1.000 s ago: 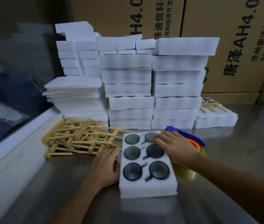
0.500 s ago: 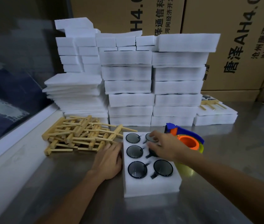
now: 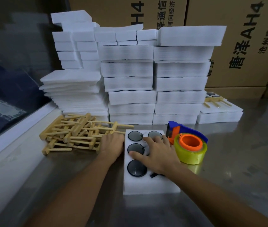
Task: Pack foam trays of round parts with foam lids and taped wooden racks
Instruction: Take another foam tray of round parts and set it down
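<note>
My left hand [image 3: 112,144] steadies the white foam tray [image 3: 146,185]; my flat, unclenched right hand [image 3: 158,155] should seat its dark round parts [image 3: 137,167] evenly.

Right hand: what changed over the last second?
The right hand slid from the far right corner of the foam tray toward the person, now flat over its right-column parts. The left hand stayed against the tray's left edge. Tape dispenser untouched.

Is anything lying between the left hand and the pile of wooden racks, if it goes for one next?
Nothing visible. The left hand rests at the left edge of the foam tray, right beside the pile of wooden racks, with no object between them. The tape dispenser sits on the tray's far side, out of that path.
</note>
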A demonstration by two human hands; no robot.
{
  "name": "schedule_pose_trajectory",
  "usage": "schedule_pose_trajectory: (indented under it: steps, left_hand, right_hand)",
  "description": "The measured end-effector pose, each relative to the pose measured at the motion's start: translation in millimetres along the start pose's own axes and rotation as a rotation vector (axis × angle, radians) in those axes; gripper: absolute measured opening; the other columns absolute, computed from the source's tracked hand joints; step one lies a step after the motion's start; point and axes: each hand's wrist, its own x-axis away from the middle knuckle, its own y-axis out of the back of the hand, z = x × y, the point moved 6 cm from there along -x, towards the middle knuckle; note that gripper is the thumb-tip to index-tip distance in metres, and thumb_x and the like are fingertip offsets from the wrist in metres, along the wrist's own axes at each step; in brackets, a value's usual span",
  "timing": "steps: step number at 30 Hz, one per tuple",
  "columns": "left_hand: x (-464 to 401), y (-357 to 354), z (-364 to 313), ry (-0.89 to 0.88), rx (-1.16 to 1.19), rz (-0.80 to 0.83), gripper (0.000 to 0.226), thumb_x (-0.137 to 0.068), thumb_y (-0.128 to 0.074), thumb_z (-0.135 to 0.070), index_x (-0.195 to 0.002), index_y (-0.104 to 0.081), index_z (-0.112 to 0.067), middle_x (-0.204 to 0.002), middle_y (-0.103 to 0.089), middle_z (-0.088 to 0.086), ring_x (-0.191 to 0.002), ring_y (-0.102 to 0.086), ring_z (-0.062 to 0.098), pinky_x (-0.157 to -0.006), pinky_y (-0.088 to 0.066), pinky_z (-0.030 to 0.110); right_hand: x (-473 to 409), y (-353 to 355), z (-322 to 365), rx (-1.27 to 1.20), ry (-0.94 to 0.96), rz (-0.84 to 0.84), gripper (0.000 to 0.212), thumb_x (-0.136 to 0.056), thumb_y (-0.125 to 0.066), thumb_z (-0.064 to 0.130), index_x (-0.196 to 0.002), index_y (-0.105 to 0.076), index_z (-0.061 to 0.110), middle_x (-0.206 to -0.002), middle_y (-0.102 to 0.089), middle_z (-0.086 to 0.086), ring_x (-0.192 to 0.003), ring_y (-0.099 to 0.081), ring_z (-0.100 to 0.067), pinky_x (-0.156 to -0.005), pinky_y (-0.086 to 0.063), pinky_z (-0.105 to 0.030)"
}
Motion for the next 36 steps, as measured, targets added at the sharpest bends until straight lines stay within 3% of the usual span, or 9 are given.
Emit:
schedule_pose_trajectory:
  steps: [7,14,19,24,28,30,32,36]
  left_hand:
    - [-17,-1,-2,0.116,-0.074,-0.02,0.024,-0.095,-0.045,-0.011,-0.088,-0.065,-0.023,-0.093,-0.07,-0.001,-0.086,-0.068,0.021,-0.06,-0.039,0.028]
    - [-21,-2,9,0.181,-0.14,0.007,0.028,-0.096,-0.044,-0.004,-0.103,-0.067,-0.019,-0.105,-0.07,0.002,-0.099,-0.068,0.023,-0.065,-0.039,0.029]
    - [-30,6,17,0.163,-0.03,0.046,0.014,-0.092,-0.052,-0.011,-0.097,-0.064,-0.016,-0.106,-0.068,0.008,-0.099,-0.066,0.029,-0.068,-0.04,0.033]
    - [-51,61,41,0.133,0.144,-0.259,0.018,-0.089,-0.05,-0.022,-0.091,-0.065,-0.014,-0.088,-0.066,0.012,-0.08,-0.063,0.034,-0.066,-0.038,0.033]
    - [-70,119,80,0.188,0.242,-0.554,0.022,-0.091,-0.049,-0.027,-0.084,-0.063,-0.012,-0.074,-0.061,0.013,-0.07,-0.06,0.034,-0.063,-0.037,0.034]
    - [-79,141,97,0.195,0.262,-0.663,0.019,-0.091,-0.048,-0.025,-0.087,-0.06,-0.011,-0.08,-0.061,0.015,-0.072,-0.059,0.035,-0.064,-0.036,0.036]
    - [-93,150,113,0.217,0.278,-0.659,0.021,-0.09,-0.051,-0.024,-0.102,-0.059,-0.008,-0.101,-0.058,0.018,-0.085,-0.059,0.039,-0.071,-0.038,0.04]
    - [-119,140,136,0.3,0.266,-0.325,0.048,-0.091,-0.057,-0.031,-0.135,-0.051,-0.013,-0.135,-0.044,0.02,-0.115,-0.051,0.045,-0.095,-0.041,0.047]
  right_hand:
    - [-1,-1,-1,-0.002,-0.001,0.016,0.101,-0.062,-0.022,0.095,-0.144,-0.032,0.038,-0.151,-0.036,-0.001,-0.146,-0.011,-0.034,-0.109,-0.024,-0.056]
    - [-1,0,-3,-0.004,-0.016,0.032,0.105,-0.057,-0.02,0.098,-0.144,-0.032,0.041,-0.152,-0.035,0.0,-0.146,-0.012,-0.032,-0.11,-0.024,-0.056]
    - [-2,0,0,0.013,-0.013,0.045,0.102,-0.058,-0.021,0.098,-0.14,-0.037,0.039,-0.148,-0.039,-0.002,-0.142,-0.018,-0.033,-0.108,-0.027,-0.057]
    - [-17,9,10,0.126,-0.023,-0.006,0.087,-0.062,-0.029,0.091,-0.124,-0.051,0.033,-0.132,-0.052,-0.005,-0.126,-0.034,-0.037,-0.098,-0.029,-0.051]
    - [-20,4,12,0.078,0.001,-0.064,0.074,-0.066,-0.033,0.083,-0.117,-0.054,0.033,-0.125,-0.045,0.0,-0.125,-0.034,-0.027,-0.1,-0.026,-0.051]
    - [-20,2,9,0.053,0.01,-0.074,0.064,-0.07,-0.033,0.077,-0.114,-0.054,0.034,-0.125,-0.043,0.003,-0.123,-0.036,-0.024,-0.102,-0.024,-0.052]
    - [-20,1,8,0.032,0.011,-0.105,0.058,-0.074,-0.032,0.072,-0.112,-0.053,0.034,-0.123,-0.043,0.004,-0.119,-0.041,-0.023,-0.103,-0.024,-0.051]
    - [-21,-3,7,0.041,-0.001,-0.103,0.056,-0.077,-0.03,0.069,-0.116,-0.049,0.033,-0.121,-0.051,0.003,-0.119,-0.045,-0.023,-0.104,-0.022,-0.051]
